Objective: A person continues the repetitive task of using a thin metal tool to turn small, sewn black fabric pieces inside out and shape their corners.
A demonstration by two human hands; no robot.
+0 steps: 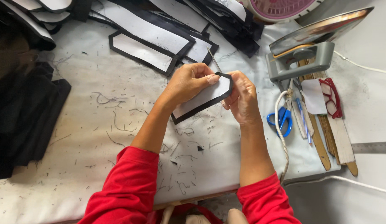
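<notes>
Red sleeves [131, 186] lead to both hands: left hand [189, 83] and right hand [242, 97] pinch one black-edged fabric piece [203, 99], slanting between them above the desk [77, 124].

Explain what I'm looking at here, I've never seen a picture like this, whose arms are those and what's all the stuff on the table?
This single picture comes from a camera worn on a person's head, looking down at their own arms in red sleeves. The left hand and right hand together hold a black fabric piece with white lining; a thin metal tool pokes up behind it. They work over a white padded table strewn with thread scraps. More cut pieces lie above, dark cloth at left. At right stand an iron, blue-handled scissors, red glasses and wooden sticks.
</notes>
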